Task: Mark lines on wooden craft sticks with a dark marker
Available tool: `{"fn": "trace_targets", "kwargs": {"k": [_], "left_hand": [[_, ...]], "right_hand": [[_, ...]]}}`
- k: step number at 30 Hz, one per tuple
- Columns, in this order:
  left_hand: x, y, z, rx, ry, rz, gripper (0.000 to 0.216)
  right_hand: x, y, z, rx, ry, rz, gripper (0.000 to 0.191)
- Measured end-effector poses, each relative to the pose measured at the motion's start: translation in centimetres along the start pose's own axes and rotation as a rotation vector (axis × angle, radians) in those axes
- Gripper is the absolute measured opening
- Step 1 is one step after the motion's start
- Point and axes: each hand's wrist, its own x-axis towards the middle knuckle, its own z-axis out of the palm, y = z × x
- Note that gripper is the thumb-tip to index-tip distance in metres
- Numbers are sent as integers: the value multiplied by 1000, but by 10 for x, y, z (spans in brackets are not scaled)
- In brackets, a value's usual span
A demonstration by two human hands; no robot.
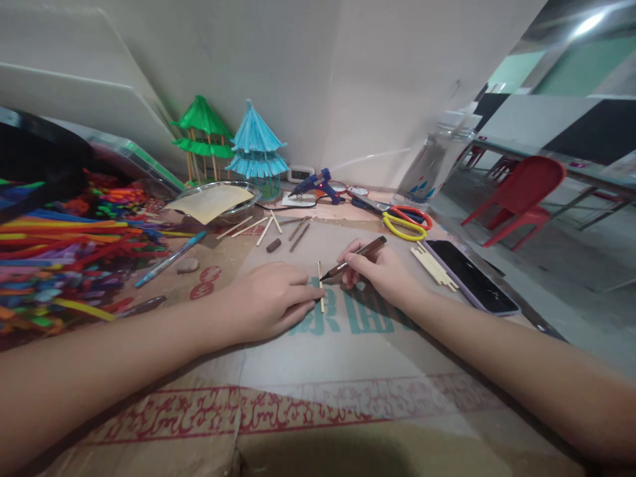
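Note:
My left hand [275,298] rests on the work surface, its fingertips pinning down a thin pale wooden stick [322,305]. In my right hand [370,265] is a brown marker pen [358,257], held like a pencil with its tip at the stick, near the left index fingertip. The marker's brown cap [273,246] lies beyond my left hand. Two brown-coloured sticks [299,237] are just behind, beside several pale sticks [265,232]. To the right of my right hand sits a bundle of pale sticks [433,266].
Colourful pipe cleaners [54,252] crowd the left, near a blue pen [170,258]. At the back stand a green model pavilion [201,136], a blue one [256,149], a glue gun [318,185] and a plastic jug [427,162]. Scissors [405,222] and a phone [472,275] lie right.

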Motion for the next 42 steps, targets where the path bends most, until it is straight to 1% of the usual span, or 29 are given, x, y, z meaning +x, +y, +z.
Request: {"fn": "trace_targets", "kwargs": {"k": [6, 13, 16, 18, 20, 22, 25, 28, 31, 37, 42], "left_hand": [[0, 0, 0, -2, 14, 9, 29], [-1, -1, 1, 0, 2, 5, 29], [-1, 0, -1, -1, -4, -5, 28], [-1, 2, -4, -9, -14, -52, 28], [1, 2, -5, -41, -24, -141, 29], [2, 1, -6, -87, -24, -218, 38], [4, -2, -4, -145, -41, -250, 49], [5, -5, -1, -188, -82, -275, 50], [5, -7, -1, -208, -105, -269, 52], [5, -10, -2, -182, -152, -215, 47], [6, -12, -3, -192, -156, -217, 48]], "right_hand": [[0, -3, 2, -15, 69, 23, 14], [0, 3, -1, 5, -17, -5, 13], [-1, 3, -1, 7, -33, -5, 13], [-1, 2, -1, 7, -30, 6, 13], [-2, 0, 0, 9, -30, 9, 12], [-2, -1, 0, 4, -31, 4, 12], [-1, -1, 0, -2, -37, -1, 12], [-1, -1, -1, 1, -44, -1, 12], [-1, 0, -1, 15, -50, -9, 12], [-1, -1, 0, 14, -44, 4, 12], [-2, -1, -1, 1, -100, 2, 14]]}}
